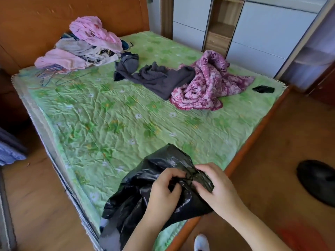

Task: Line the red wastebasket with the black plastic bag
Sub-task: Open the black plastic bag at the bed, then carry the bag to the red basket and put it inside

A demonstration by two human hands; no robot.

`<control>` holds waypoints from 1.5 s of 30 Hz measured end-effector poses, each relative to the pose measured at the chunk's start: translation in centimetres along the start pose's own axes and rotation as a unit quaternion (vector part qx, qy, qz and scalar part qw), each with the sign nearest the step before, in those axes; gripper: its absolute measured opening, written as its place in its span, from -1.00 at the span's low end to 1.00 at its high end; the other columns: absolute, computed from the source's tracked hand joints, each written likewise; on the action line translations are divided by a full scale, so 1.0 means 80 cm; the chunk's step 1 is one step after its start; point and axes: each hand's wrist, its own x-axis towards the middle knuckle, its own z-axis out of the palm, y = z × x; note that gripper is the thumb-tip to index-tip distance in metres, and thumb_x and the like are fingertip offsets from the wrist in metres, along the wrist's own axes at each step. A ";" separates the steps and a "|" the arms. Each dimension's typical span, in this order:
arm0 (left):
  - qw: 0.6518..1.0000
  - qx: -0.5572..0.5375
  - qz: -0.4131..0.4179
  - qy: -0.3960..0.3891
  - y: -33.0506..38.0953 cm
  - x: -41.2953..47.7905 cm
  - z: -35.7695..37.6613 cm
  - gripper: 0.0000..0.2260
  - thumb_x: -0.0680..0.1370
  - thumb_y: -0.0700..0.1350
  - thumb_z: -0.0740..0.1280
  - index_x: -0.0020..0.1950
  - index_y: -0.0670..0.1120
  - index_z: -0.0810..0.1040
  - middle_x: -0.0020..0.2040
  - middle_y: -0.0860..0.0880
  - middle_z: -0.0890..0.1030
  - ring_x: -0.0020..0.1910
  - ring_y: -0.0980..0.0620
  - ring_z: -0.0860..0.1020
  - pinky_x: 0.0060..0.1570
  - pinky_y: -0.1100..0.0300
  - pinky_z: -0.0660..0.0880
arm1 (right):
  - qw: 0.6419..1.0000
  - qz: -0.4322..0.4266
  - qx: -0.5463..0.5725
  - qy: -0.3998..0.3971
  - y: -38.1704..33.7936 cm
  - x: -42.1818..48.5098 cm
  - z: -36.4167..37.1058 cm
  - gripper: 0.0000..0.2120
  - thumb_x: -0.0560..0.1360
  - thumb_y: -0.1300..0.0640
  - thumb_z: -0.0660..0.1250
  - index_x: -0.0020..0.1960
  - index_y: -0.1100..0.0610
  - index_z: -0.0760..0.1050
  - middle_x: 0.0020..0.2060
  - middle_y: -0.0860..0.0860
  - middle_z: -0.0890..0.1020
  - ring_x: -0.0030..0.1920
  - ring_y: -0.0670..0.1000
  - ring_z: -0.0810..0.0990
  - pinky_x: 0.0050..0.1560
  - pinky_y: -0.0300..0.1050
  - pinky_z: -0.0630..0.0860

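A crumpled black plastic bag [137,192] hangs over the near corner of the bed, held up in both hands. My left hand [164,192] pinches the bag's upper edge from the left. My right hand [215,187] grips the same bunched edge from the right, fingertips close to those of the left. A blurred red patch [297,234] at the bottom right of the floor may be the red wastebasket; I cannot tell its shape.
The bed [112,113] has a green flowered cover. On it lie a pink clothes pile [85,46], dark grey garments [154,77], a purple flowered cloth [206,84] and a small black bundle [263,89]. A black rounded object [319,180] sits on the wooden floor at right. My white shoe [201,242] is below.
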 end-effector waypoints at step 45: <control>0.911 -0.056 -0.096 -0.397 0.148 -0.240 0.481 -0.87 0.41 -0.27 0.39 -0.24 -0.06 0.51 -0.23 -0.10 0.62 -0.23 0.02 0.59 -0.23 0.24 0.49 | 0.860 0.329 0.141 0.362 0.123 -0.467 -0.268 -0.48 0.42 0.37 0.26 0.00 -0.29 0.47 -0.02 -0.28 0.59 0.02 -0.22 0.55 0.01 -0.43 0.42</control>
